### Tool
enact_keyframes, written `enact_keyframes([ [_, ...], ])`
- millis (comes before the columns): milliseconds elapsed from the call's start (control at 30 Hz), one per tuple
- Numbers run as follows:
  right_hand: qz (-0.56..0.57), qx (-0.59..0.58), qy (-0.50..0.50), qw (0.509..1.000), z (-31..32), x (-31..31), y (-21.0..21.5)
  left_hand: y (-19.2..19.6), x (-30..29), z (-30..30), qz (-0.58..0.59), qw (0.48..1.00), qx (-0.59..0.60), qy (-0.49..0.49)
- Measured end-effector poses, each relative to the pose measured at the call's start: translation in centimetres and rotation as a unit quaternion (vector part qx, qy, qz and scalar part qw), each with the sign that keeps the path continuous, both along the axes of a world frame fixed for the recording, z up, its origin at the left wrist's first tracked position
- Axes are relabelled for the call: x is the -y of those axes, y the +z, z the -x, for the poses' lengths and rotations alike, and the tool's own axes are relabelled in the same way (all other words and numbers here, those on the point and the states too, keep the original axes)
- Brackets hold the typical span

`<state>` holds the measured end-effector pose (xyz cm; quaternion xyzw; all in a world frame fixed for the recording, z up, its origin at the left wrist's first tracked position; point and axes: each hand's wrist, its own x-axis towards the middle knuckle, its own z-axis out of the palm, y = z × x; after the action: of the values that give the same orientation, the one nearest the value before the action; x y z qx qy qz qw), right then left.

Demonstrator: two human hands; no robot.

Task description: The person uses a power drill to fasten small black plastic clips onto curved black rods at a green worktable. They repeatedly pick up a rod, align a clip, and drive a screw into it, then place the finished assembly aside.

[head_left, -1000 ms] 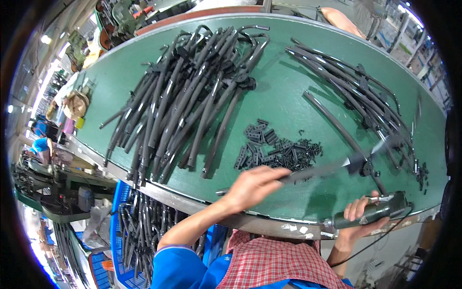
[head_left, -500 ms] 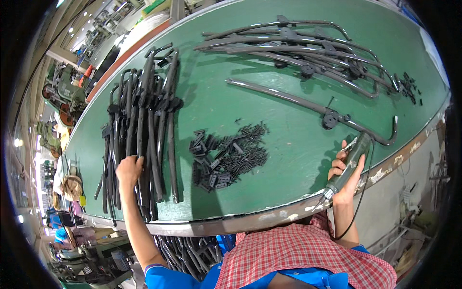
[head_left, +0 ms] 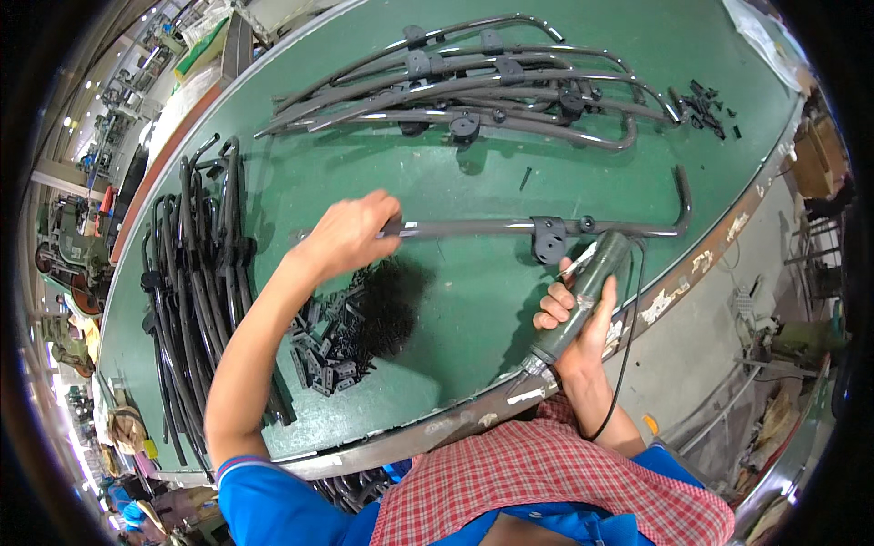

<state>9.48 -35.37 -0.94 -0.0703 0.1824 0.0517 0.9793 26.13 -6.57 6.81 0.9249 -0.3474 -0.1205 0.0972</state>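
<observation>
My left hand (head_left: 353,235) is closed round the straight end of a dark, shiny bent metal tube (head_left: 473,227). The tube lies crosswise in front of me, its hooked end to the right. A black plastic bracket (head_left: 548,239) sits on it right of the middle. My right hand (head_left: 583,314) grips a dark green powered screwdriver (head_left: 590,293) with a cord, its tip pointing down toward the table's near edge. Under my left forearm and hand lies a heap of small black plates (head_left: 330,350) and dark screws (head_left: 393,314).
A bundle of similar tubes (head_left: 196,300) lies at the left. More tubes with brackets (head_left: 437,91) are piled at the far side. Small black parts (head_left: 703,107) lie at the far right, and a single screw (head_left: 525,178) beyond the tube. The green table (head_left: 455,355) has a worn edge.
My left hand has left the bundle and taken hold of the single tube, which now lies straighter across. The view has shifted; my right hand still holds the screwdriver.
</observation>
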Motion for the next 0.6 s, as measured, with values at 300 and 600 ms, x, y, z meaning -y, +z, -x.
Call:
enact_keyframes([
  [300,-0.027,0.312,0.090,0.946,2.1,0.7,2.1,-1.3,-3.1,21.9,0.243,0.902,-0.236,0.268],
  [600,0.231,0.290,-0.061,0.927,-4.4,-9.2,9.2,-7.1,-2.9,23.4,0.235,0.923,0.135,0.272],
])
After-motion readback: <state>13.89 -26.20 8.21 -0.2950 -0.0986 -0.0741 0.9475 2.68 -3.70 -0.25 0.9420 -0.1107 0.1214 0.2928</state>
